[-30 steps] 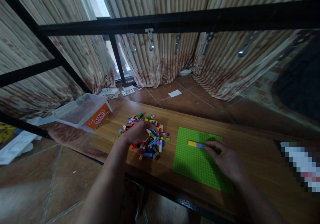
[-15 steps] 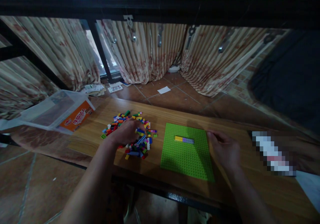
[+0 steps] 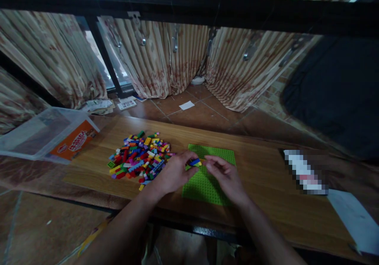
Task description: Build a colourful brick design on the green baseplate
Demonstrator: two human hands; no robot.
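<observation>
Both hands meet over the green baseplate [image 3: 211,194]. Between the thumb and fingers of my left hand [image 3: 176,172] is a blue toy brick [image 3: 194,163], held above the plate. My right hand [image 3: 225,176] is closed with its fingertips beside the brick's right end, where a bit of yellow shows; what it pinches, if anything, is hidden. The yellow and purple row of bricks on the plate is covered by the hands. Left of my left hand spreads a pile of mixed toy bricks [image 3: 133,154].
A clear plastic box [image 3: 32,139] with an orange label stands at the table's left end. On the right of the wooden table [image 3: 260,186] lie a blurred-out flat item [image 3: 304,173] and a white sheet [image 3: 352,217]. Curtains [image 3: 166,64] hang behind.
My left hand has moved right from the brick pile to the baseplate, bringing a blue brick. My right hand has left the plate's right edge and come in over it. The view has shifted slightly.
</observation>
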